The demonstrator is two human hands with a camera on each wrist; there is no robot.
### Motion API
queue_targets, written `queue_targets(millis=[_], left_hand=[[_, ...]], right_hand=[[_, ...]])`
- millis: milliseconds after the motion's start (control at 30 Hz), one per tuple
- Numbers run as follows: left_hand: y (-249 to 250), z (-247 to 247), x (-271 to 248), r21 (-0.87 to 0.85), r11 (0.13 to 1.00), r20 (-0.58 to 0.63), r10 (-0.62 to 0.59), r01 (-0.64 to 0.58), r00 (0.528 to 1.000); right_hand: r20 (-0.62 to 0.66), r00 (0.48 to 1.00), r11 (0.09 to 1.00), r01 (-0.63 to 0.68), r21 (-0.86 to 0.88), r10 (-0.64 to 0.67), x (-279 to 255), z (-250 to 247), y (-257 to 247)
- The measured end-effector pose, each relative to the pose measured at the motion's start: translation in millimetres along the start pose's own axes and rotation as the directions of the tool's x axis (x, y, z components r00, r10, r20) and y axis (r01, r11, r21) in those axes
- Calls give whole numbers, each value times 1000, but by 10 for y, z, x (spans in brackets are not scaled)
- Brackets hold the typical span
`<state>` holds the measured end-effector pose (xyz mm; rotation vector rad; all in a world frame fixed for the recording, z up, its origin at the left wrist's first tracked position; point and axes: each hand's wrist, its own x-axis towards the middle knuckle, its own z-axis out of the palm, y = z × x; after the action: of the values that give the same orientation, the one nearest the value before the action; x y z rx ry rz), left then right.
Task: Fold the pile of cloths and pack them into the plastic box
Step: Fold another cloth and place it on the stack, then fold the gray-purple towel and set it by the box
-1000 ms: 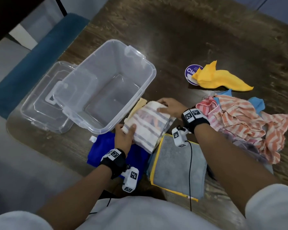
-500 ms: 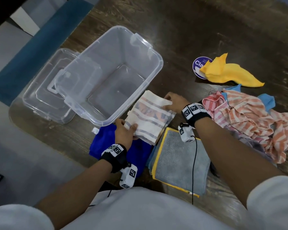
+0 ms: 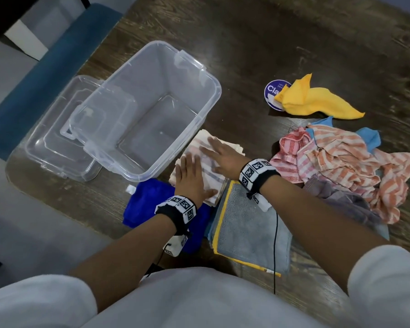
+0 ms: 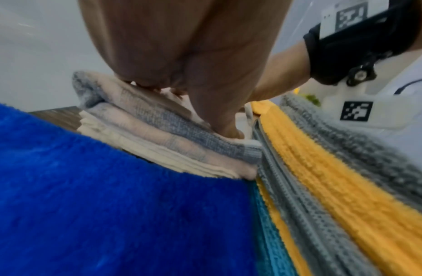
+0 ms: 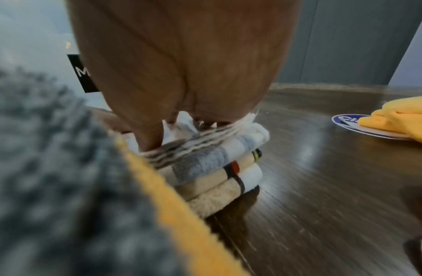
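Note:
A folded striped cloth (image 3: pixel 205 177) tops a small stack of folded cloths (image 5: pixel 219 175) beside the clear plastic box (image 3: pixel 152 110). My left hand (image 3: pixel 189 176) lies flat on the near part of that cloth, fingers straight. My right hand (image 3: pixel 219 153) presses flat on its far part. The box stands open with nothing in it. A folded blue cloth (image 3: pixel 152 204) and a folded grey cloth with yellow edging (image 3: pixel 249 223) lie near me. An unfolded pile of striped orange and pink cloths (image 3: pixel 341 166) sits at the right, and a yellow cloth (image 3: pixel 317 100) lies farther back.
The box's clear lid (image 3: pixel 57 131) lies left of the box, near the table's left edge. A round purple sticker (image 3: pixel 271 93) sits under the yellow cloth's tip. Dark wooden table (image 3: pixel 270 43) stretches beyond. A blue bench (image 3: pixel 33 74) runs along the left.
Both hands have let go of the striped cloth's edges and now lie flat on top of it, pressing it onto the stack beside the box.

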<state>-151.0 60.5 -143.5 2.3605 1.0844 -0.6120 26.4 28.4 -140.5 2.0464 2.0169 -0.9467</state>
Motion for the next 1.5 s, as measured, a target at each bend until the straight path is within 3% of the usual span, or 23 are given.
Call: queue_targets(millis=[133,433,600,733,800,900,1000,1067,1133,1233,1300,1500], left_hand=[[-18,30,78,25,1000,21,-18,17,1000],[55,73,220,96,991,33,-93,90,995],[95,-33,182,118,989,78,-103,93,992],[272,-256,90,247,964,111,-135,104,985],[479,-407,28,274,958,100,-116,85,988],[904,-562,-63,269,960,4,83,-81,997],[1390,-488,-192,157,930,-48,344,-333,938],[1658,-306,-309,132,888,36,439,-440,898],[1811,-65,-400,148,873,136,448,-465,884],[1824,294,-437,206,870,192,412,-447,891],[1774,469,-426,271,857,162,408,-438,899],[1714,631,-358,285,850,90,437,-443,895]], right_hand=[[90,995,997,-28,-70,34,56,38,10],[87,989,985,-109,-134,122,69,60,-64],[105,983,988,-145,-61,151,-87,-83,-145],[-59,974,967,-208,149,219,-499,-153,-101],[-193,940,938,-230,258,283,-773,-121,-4],[-373,828,882,-273,385,419,-1222,1,201],[-373,738,803,-379,460,562,-1676,165,419],[-304,693,737,-495,461,654,-1951,303,583],[-238,644,676,-614,407,727,-2200,444,748],[-174,590,608,-707,361,789,-2540,669,939],[-207,555,592,-735,331,806,-2720,821,1031],[-226,533,576,-785,226,815,-2923,1036,1137]])
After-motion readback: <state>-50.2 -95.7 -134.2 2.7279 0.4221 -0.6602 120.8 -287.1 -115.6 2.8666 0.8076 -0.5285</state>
